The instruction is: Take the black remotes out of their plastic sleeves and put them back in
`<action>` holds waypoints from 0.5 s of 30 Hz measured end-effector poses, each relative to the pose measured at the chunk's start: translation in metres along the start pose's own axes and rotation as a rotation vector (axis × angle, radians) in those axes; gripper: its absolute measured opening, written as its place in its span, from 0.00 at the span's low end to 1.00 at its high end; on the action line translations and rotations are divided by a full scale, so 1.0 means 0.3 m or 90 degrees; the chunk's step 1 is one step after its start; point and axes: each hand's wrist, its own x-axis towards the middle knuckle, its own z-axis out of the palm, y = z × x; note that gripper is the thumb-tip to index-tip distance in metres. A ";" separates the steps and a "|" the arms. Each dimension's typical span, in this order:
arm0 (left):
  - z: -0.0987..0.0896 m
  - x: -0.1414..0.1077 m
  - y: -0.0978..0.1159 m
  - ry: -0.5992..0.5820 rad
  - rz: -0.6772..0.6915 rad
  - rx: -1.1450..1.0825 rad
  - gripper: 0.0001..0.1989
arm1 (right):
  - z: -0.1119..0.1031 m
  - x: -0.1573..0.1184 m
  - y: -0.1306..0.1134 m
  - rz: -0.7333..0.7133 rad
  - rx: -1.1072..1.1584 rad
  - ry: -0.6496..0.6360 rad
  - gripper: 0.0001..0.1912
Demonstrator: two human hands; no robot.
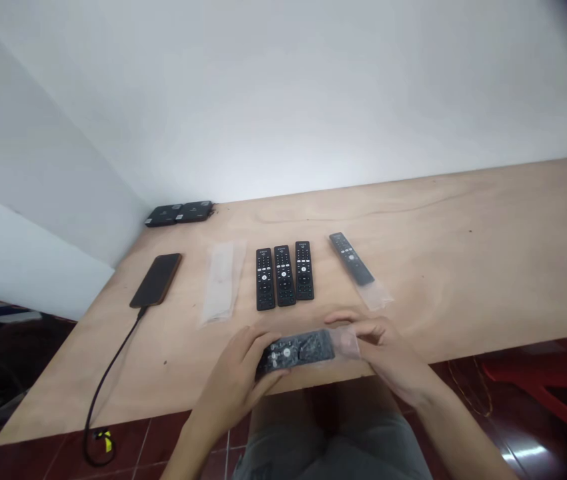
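Observation:
A black remote control [308, 348] in a clear plastic sleeve lies sideways near the table's front edge, buttons facing up. My left hand [246, 363] is closed around its left end, thumb below and fingers above. At the other end, my right hand [376, 340] pinches the loose plastic sleeve end [346, 343]. Just beyond my hands, three bare black remotes [284, 275] lie side by side. To their right rests another remote [351, 259] inside a sleeve, slightly slanted. Left of the row is a small stack of flat plastic sleeves [222, 281].
A phone [157, 280] with a black cable [108, 373] lies on the left, the cable hanging over the front edge. Two black boxes [179, 213] sit in the back left corner by the white wall [313, 100]. A red plastic stool [538, 380] stands at the lower right.

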 end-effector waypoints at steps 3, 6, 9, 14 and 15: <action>-0.002 -0.002 -0.001 0.006 0.013 0.004 0.20 | 0.007 0.010 0.004 -0.036 -0.054 0.019 0.14; -0.001 0.000 -0.001 0.013 0.023 0.009 0.20 | 0.020 0.023 0.022 -0.066 -0.102 0.046 0.15; 0.003 0.002 -0.002 0.007 0.031 0.023 0.20 | 0.037 0.033 0.035 -0.081 -0.176 0.058 0.15; 0.013 0.006 -0.002 -0.008 0.028 0.028 0.20 | 0.044 0.038 0.034 -0.079 -0.226 0.058 0.14; 0.015 0.007 -0.001 -0.013 0.025 0.024 0.20 | 0.040 0.037 0.030 -0.074 -0.220 0.054 0.14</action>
